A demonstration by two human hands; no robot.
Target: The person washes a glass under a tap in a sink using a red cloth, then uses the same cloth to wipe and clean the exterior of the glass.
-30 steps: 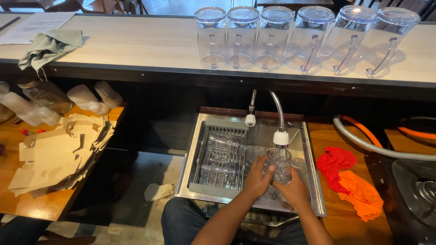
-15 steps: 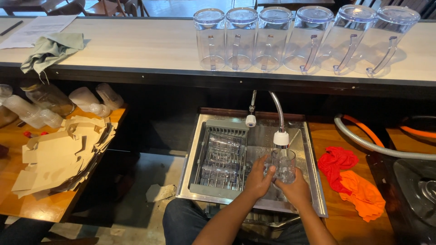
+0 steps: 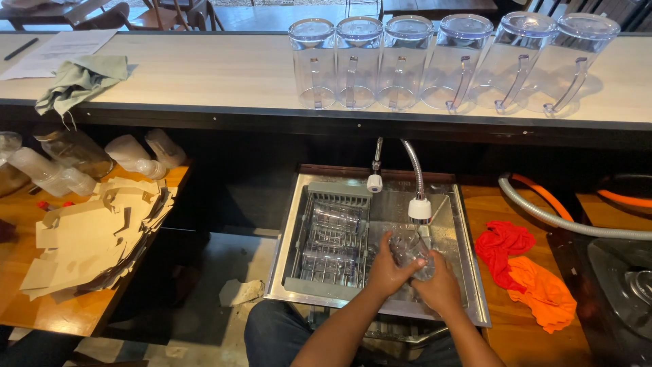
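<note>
Both hands, left (image 3: 388, 272) and right (image 3: 440, 289), stay clamped on the glass (image 3: 411, 248) under the tap (image 3: 420, 208), at 3 o'clock of the rack (image 3: 331, 239); it has barely shifted, so rinsing continues.

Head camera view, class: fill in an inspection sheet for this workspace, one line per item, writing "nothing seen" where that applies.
Surface: steel sink set in a wooden counter.
Job's things: clear glass under the flexible faucet.
Clutter: red and orange cloths; cardboard pieces; green cloth.
Grippers: left hand and right hand both grip the glass.
Cables: grey hose.
Surroundings: six upturned clear pitchers on the upper counter; dish rack in the sink.
</note>
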